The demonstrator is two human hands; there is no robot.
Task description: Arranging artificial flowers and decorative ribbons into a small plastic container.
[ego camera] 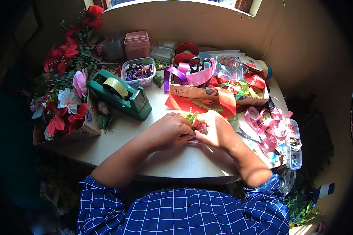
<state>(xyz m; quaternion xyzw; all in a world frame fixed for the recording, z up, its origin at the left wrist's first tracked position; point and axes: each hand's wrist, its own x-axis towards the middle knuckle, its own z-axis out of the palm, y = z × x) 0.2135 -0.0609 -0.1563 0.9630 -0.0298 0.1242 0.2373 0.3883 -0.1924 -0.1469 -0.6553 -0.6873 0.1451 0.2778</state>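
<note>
My left hand (176, 129) and my right hand (216, 129) meet over the table, close in front of the cardboard tray. Between them a sprig of green leaves (191, 116) stands up, its lower end hidden by my fingers. The fingers of both hands are pinched together around it. Under my hands lies a small pink plastic container (193, 143), mostly covered. Just behind my hands, a red ribbon (182, 102) is spread in front of the tray. Scissors with light blue handles (247, 135) lie to the right of my right hand, beside loose pink ribbon (267, 132).
A green tape dispenser (120, 95) and a box of artificial flowers (91, 120) stand at the left. Behind are a tub of beads (138, 72) and stacked pink containers (137, 45). The cardboard tray (194, 91) holds ribbons and black-handled scissors. A clear compartment box (294, 147) sits at the right edge.
</note>
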